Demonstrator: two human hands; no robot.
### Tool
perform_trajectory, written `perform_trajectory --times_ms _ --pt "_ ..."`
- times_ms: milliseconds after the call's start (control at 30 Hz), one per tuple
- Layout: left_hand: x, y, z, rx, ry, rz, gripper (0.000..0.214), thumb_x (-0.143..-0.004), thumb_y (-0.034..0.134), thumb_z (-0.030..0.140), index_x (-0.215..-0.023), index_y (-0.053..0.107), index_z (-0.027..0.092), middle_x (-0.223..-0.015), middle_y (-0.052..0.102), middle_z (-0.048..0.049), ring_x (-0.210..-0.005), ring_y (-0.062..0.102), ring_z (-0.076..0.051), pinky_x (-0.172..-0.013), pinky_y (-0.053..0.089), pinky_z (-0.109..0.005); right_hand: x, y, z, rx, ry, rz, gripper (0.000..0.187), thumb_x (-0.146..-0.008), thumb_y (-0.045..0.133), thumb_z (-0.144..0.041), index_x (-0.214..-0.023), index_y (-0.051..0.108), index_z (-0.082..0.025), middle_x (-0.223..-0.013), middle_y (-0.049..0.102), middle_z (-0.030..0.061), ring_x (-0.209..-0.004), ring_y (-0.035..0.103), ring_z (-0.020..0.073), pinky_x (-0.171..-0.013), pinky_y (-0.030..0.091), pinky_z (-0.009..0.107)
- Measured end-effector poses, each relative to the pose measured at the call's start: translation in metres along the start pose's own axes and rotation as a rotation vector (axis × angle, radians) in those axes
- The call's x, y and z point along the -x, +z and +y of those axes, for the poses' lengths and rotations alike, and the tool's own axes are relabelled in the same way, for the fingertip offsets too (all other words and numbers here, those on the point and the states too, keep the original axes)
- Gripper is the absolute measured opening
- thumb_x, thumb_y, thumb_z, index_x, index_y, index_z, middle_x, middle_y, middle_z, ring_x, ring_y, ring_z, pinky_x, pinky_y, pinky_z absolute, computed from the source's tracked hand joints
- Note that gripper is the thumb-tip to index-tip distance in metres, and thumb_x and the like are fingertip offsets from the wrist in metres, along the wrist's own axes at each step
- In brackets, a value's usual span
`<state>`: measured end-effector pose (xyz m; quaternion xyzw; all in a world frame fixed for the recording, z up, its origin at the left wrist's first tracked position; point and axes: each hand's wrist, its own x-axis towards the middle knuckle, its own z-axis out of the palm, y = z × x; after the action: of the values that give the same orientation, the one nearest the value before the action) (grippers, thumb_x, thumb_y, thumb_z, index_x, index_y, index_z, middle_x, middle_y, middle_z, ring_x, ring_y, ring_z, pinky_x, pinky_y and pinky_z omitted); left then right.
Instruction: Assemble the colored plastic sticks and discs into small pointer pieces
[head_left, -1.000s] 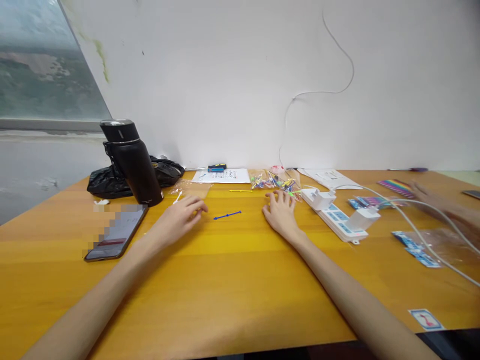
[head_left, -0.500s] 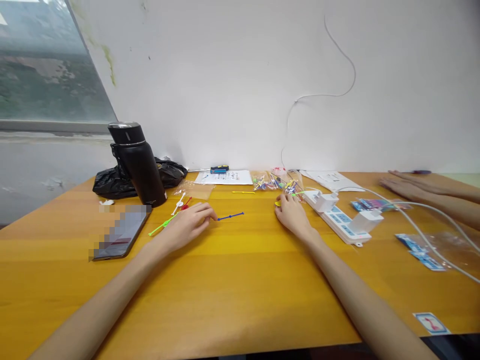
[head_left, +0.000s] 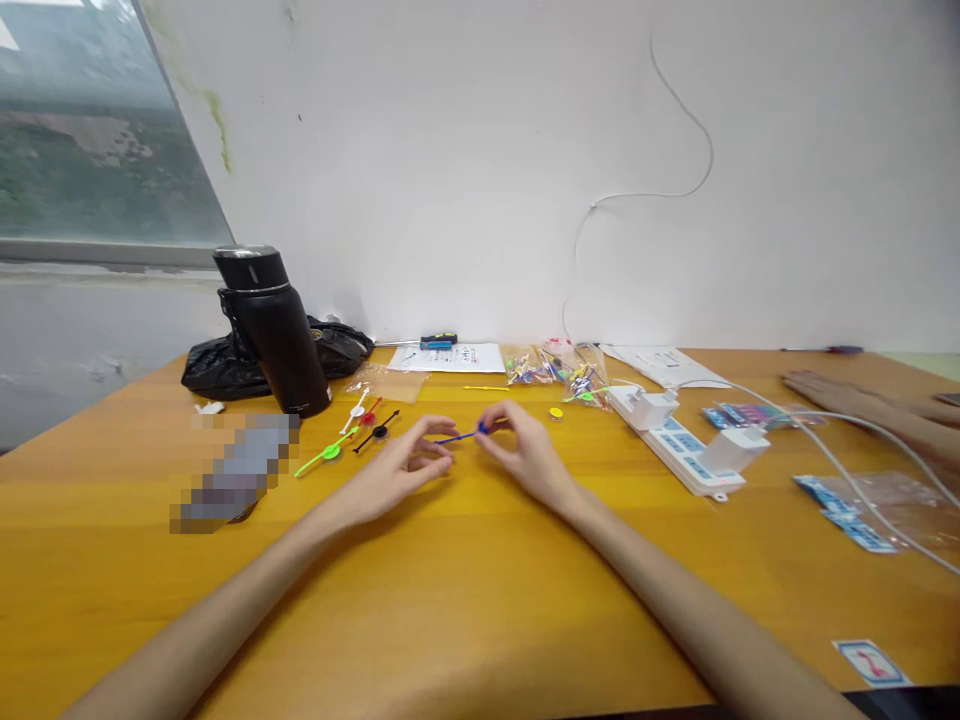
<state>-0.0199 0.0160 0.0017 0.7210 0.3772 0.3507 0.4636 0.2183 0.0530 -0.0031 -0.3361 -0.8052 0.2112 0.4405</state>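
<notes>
My right hand (head_left: 529,455) pinches a small blue round piece (head_left: 482,428) at the right end of a thin blue plastic arrow (head_left: 456,438). My left hand (head_left: 401,465) curves around the arrow's other end, thumb and fingers apart; whether they touch it is unclear. Left of that hand lie a black spinner arrow (head_left: 379,432), a red one (head_left: 368,418), a white one (head_left: 355,411) and a green one (head_left: 331,453), each with a round centre. A yellow disc (head_left: 556,413) and a yellow arrow (head_left: 486,388) lie farther back.
A black bottle (head_left: 281,335) and a phone (head_left: 240,470) stand and lie at left. Bags of small coloured parts (head_left: 585,378) and paper (head_left: 450,357) are by the wall. A power strip (head_left: 675,445) with cables is at right, near another person's hand (head_left: 832,390).
My right hand has moved left from the parts bags to the blue arrow and now pinches a blue piece. The left fingers have spread, and the black arrow has come into view.
</notes>
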Motion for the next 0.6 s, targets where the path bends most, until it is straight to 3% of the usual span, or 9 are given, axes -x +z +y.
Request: perform_trajectory --times_ms 133,333,600 --pt "-0.003 0.011 -0.012 0.201 -0.022 -0.043 0.035 -0.092 0.063 0.041 -0.120 0.053 0.023 -0.117 0.065 -0.0088 -0.100 0.067 -0.019 -0.097 0.049 -0.036 0.008 0.026 -0.017 -0.135 0.017 -0.138 0.012 -0.096 0.059 -0.030 -0.091 0.057 -0.020 -0.100 0.061 0.0047 -0.090 0.062 0.0156 -0.085 0.054 0.030" --pt "-0.012 0.009 -0.020 0.311 -0.091 0.010 0.030 -0.086 0.070 0.043 -0.101 0.061 0.019 -0.098 0.068 -0.0052 -0.093 0.067 -0.018 -0.096 0.049 -0.037 0.006 0.017 -0.012 -0.129 0.041 -0.155 0.019 -0.102 0.049 -0.032 -0.097 0.061 -0.020 -0.104 0.062 0.0068 -0.099 0.061 0.0169 -0.091 0.053 0.031" --pt "-0.011 0.006 -0.023 0.295 -0.132 0.017 0.032 -0.080 0.076 0.039 -0.100 0.058 0.021 -0.098 0.072 -0.0039 -0.097 0.068 -0.019 -0.095 0.047 -0.035 0.007 0.014 -0.016 -0.125 -0.032 -0.204 0.020 -0.100 0.050 -0.023 -0.109 0.068 -0.022 -0.111 0.064 0.0074 -0.104 0.063 0.0175 -0.094 0.052 0.033"
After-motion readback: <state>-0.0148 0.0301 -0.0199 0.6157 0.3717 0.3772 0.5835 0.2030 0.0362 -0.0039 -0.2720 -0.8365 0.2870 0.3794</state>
